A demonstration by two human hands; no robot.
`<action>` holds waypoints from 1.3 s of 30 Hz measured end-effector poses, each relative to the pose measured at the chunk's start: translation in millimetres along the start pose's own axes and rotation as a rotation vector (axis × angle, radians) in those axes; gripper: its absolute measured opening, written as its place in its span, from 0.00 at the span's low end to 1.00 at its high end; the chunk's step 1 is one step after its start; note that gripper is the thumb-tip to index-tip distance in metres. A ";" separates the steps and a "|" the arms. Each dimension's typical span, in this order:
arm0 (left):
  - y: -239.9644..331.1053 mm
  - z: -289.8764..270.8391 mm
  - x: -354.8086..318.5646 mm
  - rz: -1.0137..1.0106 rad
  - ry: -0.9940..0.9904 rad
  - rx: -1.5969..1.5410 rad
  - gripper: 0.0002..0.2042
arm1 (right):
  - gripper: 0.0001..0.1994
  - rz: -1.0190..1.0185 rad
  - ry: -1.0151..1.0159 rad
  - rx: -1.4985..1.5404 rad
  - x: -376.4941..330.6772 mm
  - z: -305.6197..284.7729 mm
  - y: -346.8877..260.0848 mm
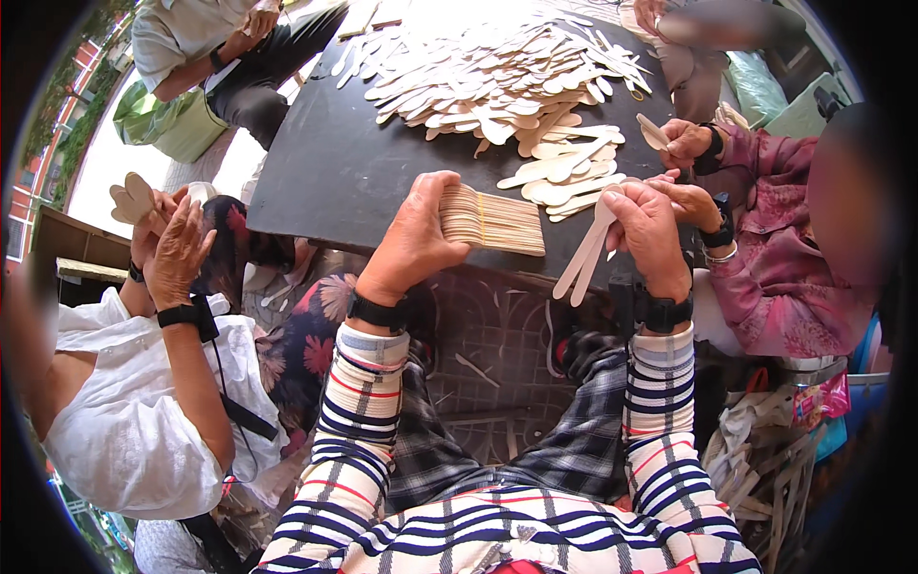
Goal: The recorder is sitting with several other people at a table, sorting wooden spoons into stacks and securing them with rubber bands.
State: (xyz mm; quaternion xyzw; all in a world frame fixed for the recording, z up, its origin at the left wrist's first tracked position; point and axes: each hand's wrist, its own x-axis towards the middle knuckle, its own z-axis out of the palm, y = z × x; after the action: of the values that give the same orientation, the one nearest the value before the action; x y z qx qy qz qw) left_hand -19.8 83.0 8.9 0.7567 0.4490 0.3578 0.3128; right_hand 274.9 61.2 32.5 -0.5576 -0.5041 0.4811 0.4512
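Note:
My left hand (413,232) is closed around one end of a thick stack of wooden spoons (492,220), held at the near edge of the dark table. The handles lie side by side and point right. Two or so loose wooden spoons (584,256) hang fanned from my right hand (646,218), pinched by their broad ends between thumb and fingers, handles slanting down and left. Just beyond my right hand, a small heap of wooden spoons (569,167) lies on the table, partly overlapped by that hand.
A large pile of wooden spoons (497,72) covers the far part of the black table (330,172). Co-workers sit left, right and across; one at left holds wooden spoons (132,198), one at right another wooden spoon (652,131). Wood scraps (765,469) fill a container at lower right.

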 end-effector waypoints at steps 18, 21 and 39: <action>15.6 1.6 9.1 -0.010 0.051 -0.416 0.39 | 0.10 -0.103 -0.154 0.059 -4.8 23.9 -2.5; 17.3 4.6 8.7 -0.039 0.041 -0.459 0.39 | 0.10 -0.126 -0.189 0.065 -5.5 27.1 -1.8; 109.9 -7.4 -64.0 0.028 -0.086 -0.658 0.41 | 0.09 -0.108 -0.001 0.123 -147.7 -19.9 -11.1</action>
State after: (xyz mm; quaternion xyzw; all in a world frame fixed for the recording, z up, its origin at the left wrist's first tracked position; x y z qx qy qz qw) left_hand 2.3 -17.8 83.6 0.6354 0.2855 0.4556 0.5543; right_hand 288.9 -85.3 58.1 -0.5005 -0.5032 0.4866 0.5095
